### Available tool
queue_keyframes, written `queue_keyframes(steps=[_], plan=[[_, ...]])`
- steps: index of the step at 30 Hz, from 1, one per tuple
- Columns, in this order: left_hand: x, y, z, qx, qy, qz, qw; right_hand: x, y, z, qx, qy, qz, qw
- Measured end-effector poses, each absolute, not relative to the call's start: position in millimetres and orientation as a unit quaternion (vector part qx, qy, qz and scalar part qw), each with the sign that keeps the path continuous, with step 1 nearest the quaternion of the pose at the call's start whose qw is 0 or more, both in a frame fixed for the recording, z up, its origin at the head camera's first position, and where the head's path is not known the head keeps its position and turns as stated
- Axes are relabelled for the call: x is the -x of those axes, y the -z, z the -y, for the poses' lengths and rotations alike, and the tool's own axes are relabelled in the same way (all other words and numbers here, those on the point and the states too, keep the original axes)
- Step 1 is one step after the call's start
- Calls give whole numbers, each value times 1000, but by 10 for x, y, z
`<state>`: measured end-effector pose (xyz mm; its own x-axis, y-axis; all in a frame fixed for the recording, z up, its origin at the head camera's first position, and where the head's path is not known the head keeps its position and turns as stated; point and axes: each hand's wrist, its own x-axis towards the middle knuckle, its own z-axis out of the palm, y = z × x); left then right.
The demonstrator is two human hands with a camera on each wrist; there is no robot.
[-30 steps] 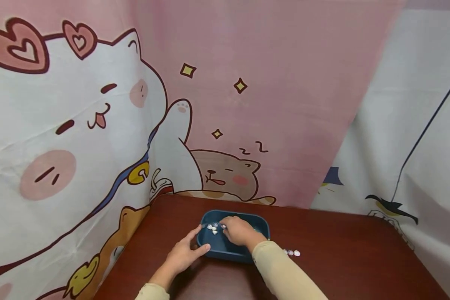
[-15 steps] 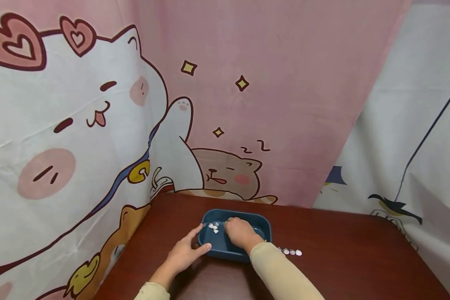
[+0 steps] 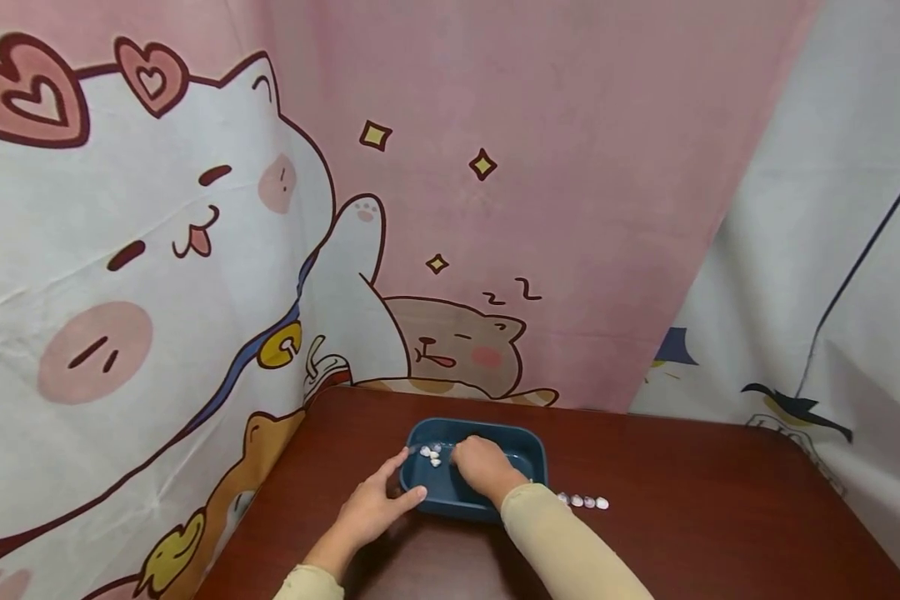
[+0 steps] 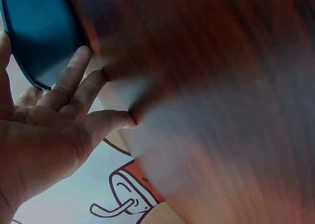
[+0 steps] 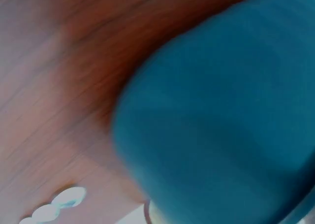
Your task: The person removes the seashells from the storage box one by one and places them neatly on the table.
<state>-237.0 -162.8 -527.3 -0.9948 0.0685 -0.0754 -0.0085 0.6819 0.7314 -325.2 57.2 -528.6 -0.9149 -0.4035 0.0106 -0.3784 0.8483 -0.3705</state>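
A dark blue rectangular basin (image 3: 461, 508) sits on the table. My left hand (image 3: 367, 507) spans its left end, fingertips at the rim and thumb by the front wall; the left wrist view shows that hand's fingers (image 4: 74, 76) spread and mostly straight beside the basin. Over the inside of the basin, my right hand (image 3: 483, 467) bends down with knuckles up. Its fingertips are hidden, and I cannot tell what they hold. Several small white and pale purple shell-like pieces (image 3: 431, 454) lie inside at the left end.
A row of several similar shell-like pieces (image 3: 589, 502) lies on the reddish-brown table (image 3: 690, 492), right of the basin and partly behind my right sleeve (image 3: 566, 542). Cartoon-printed curtains (image 3: 570, 208) stand behind the table and along its left side.
A pale piece by my right fingertips a second ago is hidden now, and that hand has turned more downward. The left hand keeps its place at the basin. The view has shifted slightly.
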Motion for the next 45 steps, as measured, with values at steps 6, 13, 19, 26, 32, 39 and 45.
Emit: queue_keyframes(steps=[6, 13, 19, 26, 32, 39, 45], plan=[[2379, 5285, 1670, -10, -391, -919, 45, 3246, 5338, -784, 254, 153, -955, 28], [2393, 5285, 1689, -6, -385, -922, 40, 3194, 5302, -903, 242, 184, -952, 39], [2405, 5308, 1683, -2, -387, -921, 44, 3165, 5305, -926, 229, 205, -950, 46], [2402, 5335, 1667, 5, -387, -920, 52, 3168, 5363, -964, 240, 213, -945, 60], [2388, 5342, 1658, 0, -395, -917, 50, 3140, 5383, -952, 238, 182, -954, 30], [2393, 5378, 1664, -12, -390, -920, 43, 3101, 5339, -938, 234, 175, -956, 23], [2373, 5303, 1639, 2, -396, -917, 53, 3099, 5318, -952, 236, 173, -956, 16]])
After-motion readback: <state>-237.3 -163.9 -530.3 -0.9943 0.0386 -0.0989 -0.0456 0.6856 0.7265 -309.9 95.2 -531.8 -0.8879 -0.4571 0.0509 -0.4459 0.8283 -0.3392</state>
